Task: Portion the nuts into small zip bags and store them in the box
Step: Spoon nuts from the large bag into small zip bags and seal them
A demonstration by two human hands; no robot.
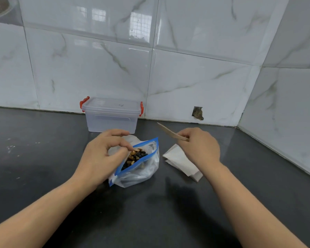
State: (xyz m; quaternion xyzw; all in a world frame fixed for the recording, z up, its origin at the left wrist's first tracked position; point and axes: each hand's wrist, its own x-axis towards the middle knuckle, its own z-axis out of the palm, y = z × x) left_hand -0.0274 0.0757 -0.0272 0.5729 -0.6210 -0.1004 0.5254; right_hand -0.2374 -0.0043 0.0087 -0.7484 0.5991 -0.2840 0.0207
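Centre frame: our left hand (pixel 104 156) pinches the rim of the open blue-zip bag (pixel 140 169), nuts (pixel 135 156) inside. Our right hand (pixel 200 146) grips a wooden spoon (pixel 170 132), above small white bags (pixel 182 162). Lidded clear box (pixel 111 115) stands behind, against the wall.

On the bench (pixel 43 176), the lidded storage box (pixel 111 115) stands at centre frame against the tiled wall (pixel 186 68). Below it in the frame lies the open zip bag (pixel 141 169), with nuts (pixel 135 156) inside. To the bag's right lies a stack of small bags (pixel 181 161), close beside it.
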